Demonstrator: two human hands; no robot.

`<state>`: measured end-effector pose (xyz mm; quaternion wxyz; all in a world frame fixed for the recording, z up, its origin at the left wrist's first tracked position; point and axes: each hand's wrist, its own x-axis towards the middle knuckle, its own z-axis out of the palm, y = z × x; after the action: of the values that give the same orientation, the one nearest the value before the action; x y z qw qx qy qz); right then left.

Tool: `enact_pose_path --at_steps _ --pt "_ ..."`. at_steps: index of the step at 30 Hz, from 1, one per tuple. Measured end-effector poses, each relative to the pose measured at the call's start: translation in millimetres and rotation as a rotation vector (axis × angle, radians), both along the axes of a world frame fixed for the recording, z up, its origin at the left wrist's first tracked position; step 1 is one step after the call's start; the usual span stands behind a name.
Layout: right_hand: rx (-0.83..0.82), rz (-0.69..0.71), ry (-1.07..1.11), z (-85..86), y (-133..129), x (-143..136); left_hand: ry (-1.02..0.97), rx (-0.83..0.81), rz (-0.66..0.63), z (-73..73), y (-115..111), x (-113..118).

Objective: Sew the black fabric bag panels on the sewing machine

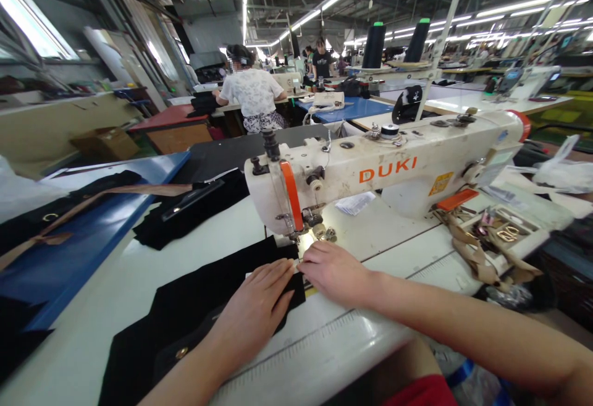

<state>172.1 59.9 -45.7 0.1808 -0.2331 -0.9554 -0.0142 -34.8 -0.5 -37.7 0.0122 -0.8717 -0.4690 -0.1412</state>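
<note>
Black fabric (180,298) with a brass eyelet (182,353) lies on the white bed of a sewing machine (393,171), one edge close to the needle area. My left hand (257,301) rests flat on this fabric, fingers stretched out toward the presser foot. Just right of those fingertips, my right hand (334,273) is closed, its fingers curled down in front of the lit needle area. A small white bit shows between the two hands' fingertips. What the right fingers pinch is hidden.
More black pieces (197,205) lie left of the machine, beside a blue board (88,239) carrying black fabric and a tan strip. At right, a tray (519,227) holds metal buckles and tan straps. A seated co-worker (254,91) works ahead.
</note>
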Motion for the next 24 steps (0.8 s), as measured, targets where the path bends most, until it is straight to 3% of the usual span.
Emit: enact_pose_path --at_steps 10,24 --pt "0.029 -0.049 -0.039 3.2 22 -1 0.036 0.016 0.019 -0.6 30 4" --pt "0.031 -0.044 -0.035 -0.7 22 -2 0.046 0.014 0.031 -2.8 30 5"
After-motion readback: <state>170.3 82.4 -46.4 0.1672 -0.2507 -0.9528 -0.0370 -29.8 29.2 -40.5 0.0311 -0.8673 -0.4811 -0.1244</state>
